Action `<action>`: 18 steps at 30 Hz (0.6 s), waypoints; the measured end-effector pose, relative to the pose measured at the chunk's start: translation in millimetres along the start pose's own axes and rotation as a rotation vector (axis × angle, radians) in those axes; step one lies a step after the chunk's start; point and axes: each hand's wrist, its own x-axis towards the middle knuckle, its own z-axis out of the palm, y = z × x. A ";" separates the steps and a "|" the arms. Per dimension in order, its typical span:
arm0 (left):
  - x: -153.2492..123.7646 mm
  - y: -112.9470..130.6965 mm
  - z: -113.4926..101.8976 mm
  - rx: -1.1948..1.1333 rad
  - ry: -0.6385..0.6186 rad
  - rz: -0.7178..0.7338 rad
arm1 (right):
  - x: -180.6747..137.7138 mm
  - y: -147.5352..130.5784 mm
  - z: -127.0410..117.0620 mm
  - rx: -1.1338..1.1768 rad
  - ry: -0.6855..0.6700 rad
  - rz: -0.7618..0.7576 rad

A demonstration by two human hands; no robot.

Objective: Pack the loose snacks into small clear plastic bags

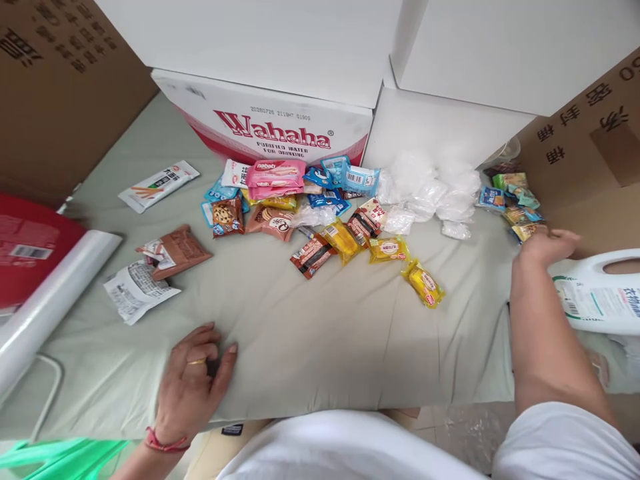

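Observation:
My left hand (pixel 193 377) rests on the grey-green cloth near the front edge. Its fingers are loosely bent, the thumb stands apart, and nothing is in it. At the far right my right hand (pixel 547 245) reaches to small snack packets (pixel 523 217); its fingers are mostly hidden, so a grip does not show. A brown snack packet (pixel 183 253) and a silver-white packet (pixel 137 290) lie beyond my left hand. Across the middle is a pile with a pink wafer packet (pixel 276 175), a cookie packet (pixel 227 217) and yellow packets (pixel 424 283). Clear plastic-wrapped bundles (pixel 417 183) lie beside it.
A Wahaha water carton (pixel 280 127) and white boxes (pixel 250 40) stand at the back. Brown cardboard (pixel 55 93) walls both sides. A white detergent bottle (pixel 600 293) lies under the right side, and a plastic film roll (pixel 60 293) with a red package (pixel 35 240) is left.

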 end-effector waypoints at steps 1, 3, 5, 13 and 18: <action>-0.3 0.3 0.3 -0.013 0.003 0.010 | -3.6 -7.4 6.6 -0.018 0.075 0.007; -0.4 0.8 0.9 -0.018 0.001 0.032 | -17.7 -30.3 25.4 -0.027 0.065 -0.004; -0.1 1.7 1.2 -0.015 0.004 0.041 | -36.9 -61.1 50.5 -0.004 -0.206 -0.078; 0.4 6.2 -1.9 -0.093 0.007 -0.004 | -75.6 -139.4 143.2 -0.298 -0.622 -0.325; -3.6 11.0 -6.0 -0.259 0.076 -0.131 | -98.0 -150.7 107.1 0.096 -0.446 -0.209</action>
